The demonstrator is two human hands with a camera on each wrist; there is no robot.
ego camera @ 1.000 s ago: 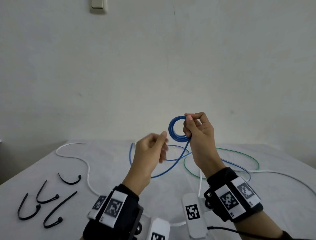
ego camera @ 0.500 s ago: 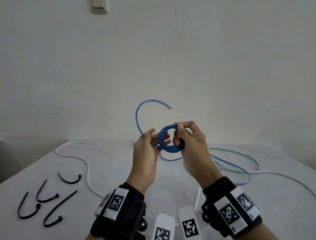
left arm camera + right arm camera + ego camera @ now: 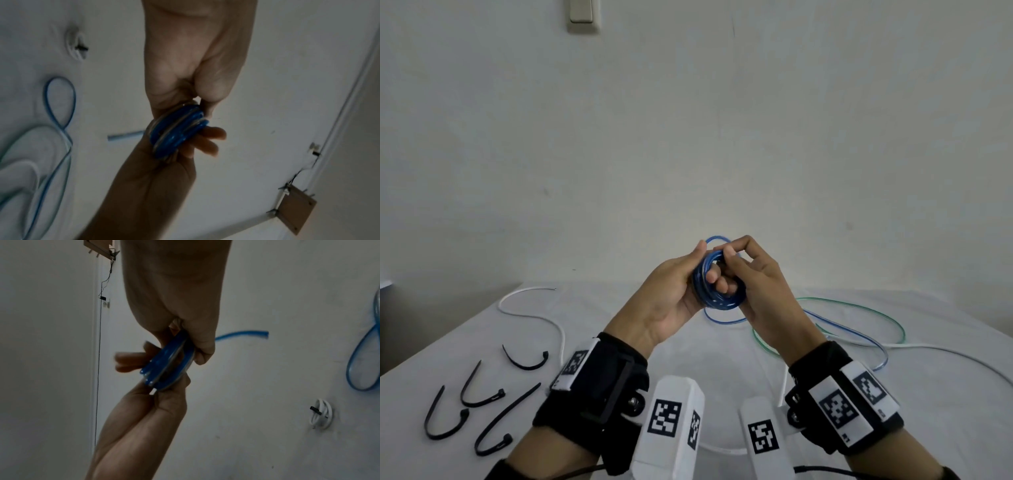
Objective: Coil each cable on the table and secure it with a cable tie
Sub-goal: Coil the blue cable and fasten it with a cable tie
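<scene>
Two hands meet mid-air above the counter (image 3: pixel 688 356), both on the same blue cable coil (image 3: pixel 717 289). Left hand (image 3: pixel 671 291) has the coil's left edge between thumb and curled fingers, with fingertips (image 3: pixel 714 275) poking through the centre of the loops. Right hand (image 3: pixel 753 281) pinches the coil's right and top side, index finger bent over the top. Coil is several tight turns, held upright and edge-on to both wrist views: left wrist view shows it (image 3: pixel 176 131) clamped between the two hands, right wrist view the same (image 3: pixel 168 363). Short free end of the blue cable sticks out sideways from the coil (image 3: pixel 242 335). Uncoiled rest of the blue cable trails down from the coil and runs along the counter to the right (image 3: pixel 852 334), overlapping a green cable (image 3: pixel 859 303) laid in a wide loop. White cable (image 3: pixel 530 317) snakes along the left side and passes under the wrists, then continues off to the right. Four black cable ties (image 3: pixel 482 401) lie loose at near left, all curved, none closed. Right wrist view also shows a white cable coil (image 3: pixel 320 416) lying on the counter with a black tie around it.
</scene>
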